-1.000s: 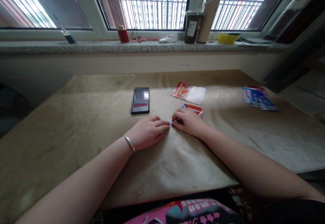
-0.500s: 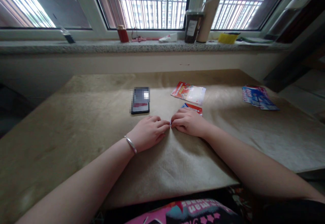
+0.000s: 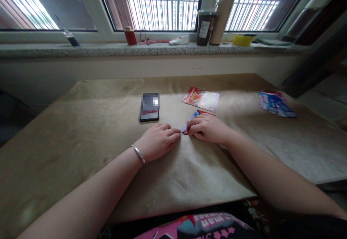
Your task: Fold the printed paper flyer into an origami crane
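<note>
My two hands meet at the middle of a tan felt-covered table [image 3: 81,138]. My right hand [image 3: 207,127] pinches a small red and blue printed paper [image 3: 190,120], folded and lying mostly under its fingers. My left hand [image 3: 158,141], with a silver bangle on the wrist, has its fingers curled and its fingertips press on the paper's left corner. Just beyond the left hand lies a dark phone [image 3: 149,107].
A red and white leaflet [image 3: 202,99] lies past my right hand; blue leaflets [image 3: 274,103] lie at the far right. The stone windowsill [image 3: 81,50] holds a red tin [image 3: 130,36], a dark jar [image 3: 204,27], a cardboard tube, a yellow item.
My right hand has shifted slightly right and lifted the paper's edge, so more of the folded paper shows. My left hand has stayed in place.
</note>
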A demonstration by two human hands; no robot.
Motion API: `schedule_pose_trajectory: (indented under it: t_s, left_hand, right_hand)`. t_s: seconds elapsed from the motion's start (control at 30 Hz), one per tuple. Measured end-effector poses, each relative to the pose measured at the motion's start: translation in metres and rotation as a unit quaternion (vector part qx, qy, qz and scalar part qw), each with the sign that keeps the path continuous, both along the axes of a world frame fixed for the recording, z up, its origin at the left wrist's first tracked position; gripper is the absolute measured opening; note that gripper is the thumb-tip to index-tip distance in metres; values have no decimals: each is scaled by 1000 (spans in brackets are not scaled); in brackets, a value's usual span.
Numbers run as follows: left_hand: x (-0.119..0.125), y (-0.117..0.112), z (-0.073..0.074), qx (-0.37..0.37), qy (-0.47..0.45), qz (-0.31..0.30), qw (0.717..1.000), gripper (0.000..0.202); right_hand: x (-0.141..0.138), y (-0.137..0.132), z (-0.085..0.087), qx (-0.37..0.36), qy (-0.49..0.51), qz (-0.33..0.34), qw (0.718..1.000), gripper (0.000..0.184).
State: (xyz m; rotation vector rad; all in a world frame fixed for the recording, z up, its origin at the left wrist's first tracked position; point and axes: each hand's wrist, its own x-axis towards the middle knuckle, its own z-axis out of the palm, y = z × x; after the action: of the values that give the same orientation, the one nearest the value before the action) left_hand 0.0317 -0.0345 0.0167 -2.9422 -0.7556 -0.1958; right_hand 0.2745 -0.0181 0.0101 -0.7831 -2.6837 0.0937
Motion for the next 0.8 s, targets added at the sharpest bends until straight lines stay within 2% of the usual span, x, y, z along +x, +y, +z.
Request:
schedule_pose_trajectory:
  t_s: [0.13,0.23,0.33,0.53,0.67,0.8]
  left_hand:
    - [-1,0,0,-2,2,-5,1000,30]
    - [-2,2,2,-3,0,0,1000,26]
    - [-5,4,4,6,-6,14,1000,23]
    - [-6,5,3,7,-5,23,1000,22]
    - [-4,2,0,15,-11,30,999,29]
    - [0,0,0,12,-22,19,1000,26]
  right_hand:
    - [3,1,-7,-53,52,17,997,19]
    - [-1,2,-13,-56,80,18,995,17]
    - [-10,1,-16,-28,81,1,996,18]
    - [-17,-1,-19,16,67,12,998,20]
    - [-16,-1,-17,44,59,11,997,19]
    - [-19,-1,-12,94,37,1,995,19]
